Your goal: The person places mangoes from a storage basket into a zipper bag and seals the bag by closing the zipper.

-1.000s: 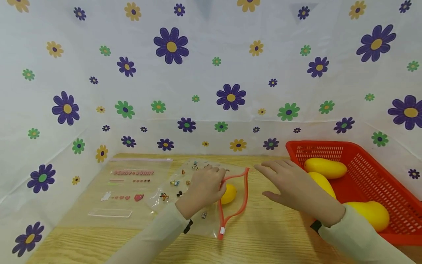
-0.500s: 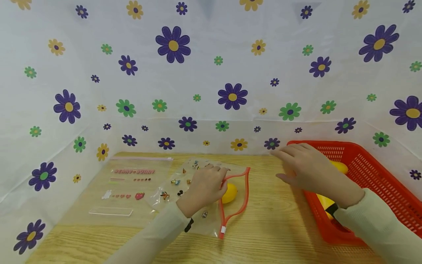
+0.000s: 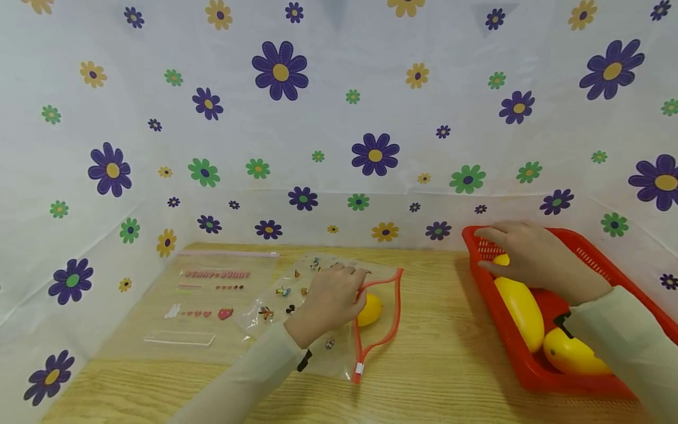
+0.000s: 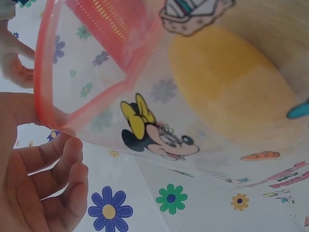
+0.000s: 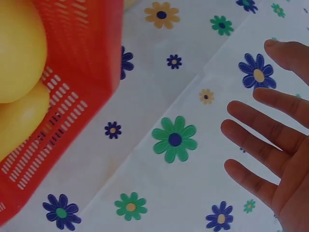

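Head view: flowered cloth [image 3: 318,132] behind the desk [image 3: 439,353]; red basket [image 3: 500,335] at right; pink-zip bag [image 3: 159,294] flat at left; red-zip bag [image 3: 339,360] between, its mouth gaping. Right grip [image 3: 537,256] over the basket, fingers spread; left grip [image 3: 328,303] pinching the red-zip bag's edge between thumb and finger. Yellow fruits [image 3: 521,315] lie in the basket; another fruit [image 3: 369,310] lies inside the red-zip bag, near its mouth.
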`<state>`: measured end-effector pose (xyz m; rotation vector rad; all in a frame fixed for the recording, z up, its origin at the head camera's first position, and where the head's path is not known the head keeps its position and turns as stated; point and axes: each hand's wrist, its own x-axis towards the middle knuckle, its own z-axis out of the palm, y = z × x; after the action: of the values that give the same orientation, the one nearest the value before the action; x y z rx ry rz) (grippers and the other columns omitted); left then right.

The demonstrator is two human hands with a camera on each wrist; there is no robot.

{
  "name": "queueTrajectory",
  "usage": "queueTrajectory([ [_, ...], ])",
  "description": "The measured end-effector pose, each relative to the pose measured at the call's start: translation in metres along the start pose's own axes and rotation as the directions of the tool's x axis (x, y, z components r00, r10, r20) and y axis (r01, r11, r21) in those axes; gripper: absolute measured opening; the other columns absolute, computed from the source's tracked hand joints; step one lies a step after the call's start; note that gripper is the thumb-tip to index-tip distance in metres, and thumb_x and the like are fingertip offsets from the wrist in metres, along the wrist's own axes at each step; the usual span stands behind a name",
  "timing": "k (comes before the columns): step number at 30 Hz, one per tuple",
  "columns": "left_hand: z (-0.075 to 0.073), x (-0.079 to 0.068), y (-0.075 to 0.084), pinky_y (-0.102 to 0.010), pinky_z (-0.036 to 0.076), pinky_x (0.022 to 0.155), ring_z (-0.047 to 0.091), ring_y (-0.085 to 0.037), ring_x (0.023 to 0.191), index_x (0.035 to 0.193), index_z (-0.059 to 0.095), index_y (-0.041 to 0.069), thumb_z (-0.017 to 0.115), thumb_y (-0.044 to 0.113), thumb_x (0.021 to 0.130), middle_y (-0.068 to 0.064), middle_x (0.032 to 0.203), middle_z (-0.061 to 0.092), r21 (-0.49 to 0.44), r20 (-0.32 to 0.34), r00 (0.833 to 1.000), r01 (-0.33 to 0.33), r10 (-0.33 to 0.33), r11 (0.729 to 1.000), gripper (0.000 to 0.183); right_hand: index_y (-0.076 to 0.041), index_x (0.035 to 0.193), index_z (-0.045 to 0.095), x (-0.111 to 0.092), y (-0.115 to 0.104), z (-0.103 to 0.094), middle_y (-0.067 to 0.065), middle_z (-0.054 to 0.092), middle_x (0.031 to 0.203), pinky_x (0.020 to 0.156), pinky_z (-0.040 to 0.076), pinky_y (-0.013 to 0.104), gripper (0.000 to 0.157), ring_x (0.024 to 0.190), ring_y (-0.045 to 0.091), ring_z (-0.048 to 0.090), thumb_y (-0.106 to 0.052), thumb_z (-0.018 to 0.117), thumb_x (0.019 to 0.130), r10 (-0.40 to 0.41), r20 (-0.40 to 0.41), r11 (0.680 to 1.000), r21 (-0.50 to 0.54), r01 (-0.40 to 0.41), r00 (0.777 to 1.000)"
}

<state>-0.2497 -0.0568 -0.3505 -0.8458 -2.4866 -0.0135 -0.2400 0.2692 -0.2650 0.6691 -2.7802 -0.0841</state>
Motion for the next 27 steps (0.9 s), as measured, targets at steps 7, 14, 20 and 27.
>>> queueTrajectory([
  [7,0.001,0.000,-0.001,-0.017,0.033,0.046,0.047,-0.010,0.058,0.085,0.063,0.013,0.065,0.027,0.080,0.005,0.065,0.055,0.000,0.011,1.000,-0.002,0.002,1.000,0.015,-0.004,0.123,0.059,-0.001,0.033,0.017,0.020,0.061,0.122,0.091,0.045,0.057,0.056,0.113,0.042,0.055,-0.029,0.074,0.076,0.053,0.057,0.997,0.044,-0.056,0.997],
  [14,0.001,0.001,0.000,-0.018,0.035,0.048,0.051,-0.011,0.061,0.092,0.065,0.012,0.064,0.028,0.082,0.005,0.068,0.058,-0.013,0.027,1.000,-0.004,0.004,1.000,0.019,-0.003,0.122,0.059,0.000,0.055,0.033,0.022,0.061,0.119,0.088,0.046,0.059,0.055,0.109,0.044,0.056,-0.031,0.073,0.076,0.090,0.099,0.994,0.054,-0.096,0.991],
  [20,0.001,0.001,0.000,-0.017,0.030,0.045,0.047,-0.010,0.058,0.090,0.064,0.014,0.064,0.028,0.082,0.006,0.064,0.053,0.004,0.014,1.000,-0.012,0.012,1.000,0.017,-0.003,0.126,0.056,0.000,0.068,0.041,0.023,0.059,0.123,0.088,0.044,0.060,0.062,0.111,0.046,0.054,-0.036,0.072,0.076,0.134,0.155,0.989,0.049,-0.143,0.979],
  [27,0.002,0.001,0.000,-0.017,0.027,0.044,0.044,-0.009,0.055,0.085,0.062,0.014,0.064,0.027,0.081,0.006,0.061,0.050,0.010,0.006,1.000,-0.020,0.020,1.000,0.015,0.001,0.128,0.053,-0.002,0.077,0.050,0.025,0.058,0.124,0.089,0.043,0.061,0.067,0.113,0.047,0.053,-0.039,0.071,0.077,0.141,0.243,0.984,0.071,-0.163,0.960],
])
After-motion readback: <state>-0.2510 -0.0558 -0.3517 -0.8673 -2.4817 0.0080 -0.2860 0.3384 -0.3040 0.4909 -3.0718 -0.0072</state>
